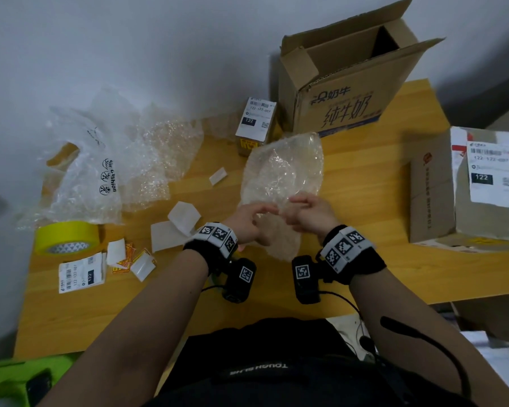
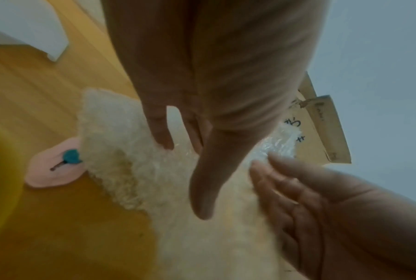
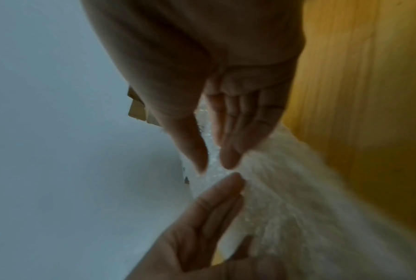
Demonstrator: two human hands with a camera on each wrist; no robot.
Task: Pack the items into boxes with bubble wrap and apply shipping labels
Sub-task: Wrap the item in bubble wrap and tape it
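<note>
A crumpled sheet of bubble wrap (image 1: pixel 282 168) lies over a white fluffy item (image 2: pixel 135 170) on the wooden table (image 1: pixel 364 259), in front of me. A pink part with a teal spot (image 2: pixel 56 164) sticks out of the fluffy item. My left hand (image 1: pixel 263 211) lays straight fingers on the wrapped item, thumb stretched out (image 2: pixel 185 180). My right hand (image 1: pixel 291 208) pinches the edge of the bubble wrap (image 3: pixel 213 164) between thumb and fingers. The two hands almost touch at the near edge of the sheet.
An open milk carton (image 1: pixel 350 83) stands at the back. A small labelled box (image 1: pixel 256 124) is left of it and a sealed labelled box (image 1: pixel 467 186) at far right. Loose bubble wrap (image 1: pixel 115 160), yellow tape (image 1: pixel 67 236), a shipping label (image 1: pixel 81 273) and paper scraps (image 1: pixel 174 227) lie to the left.
</note>
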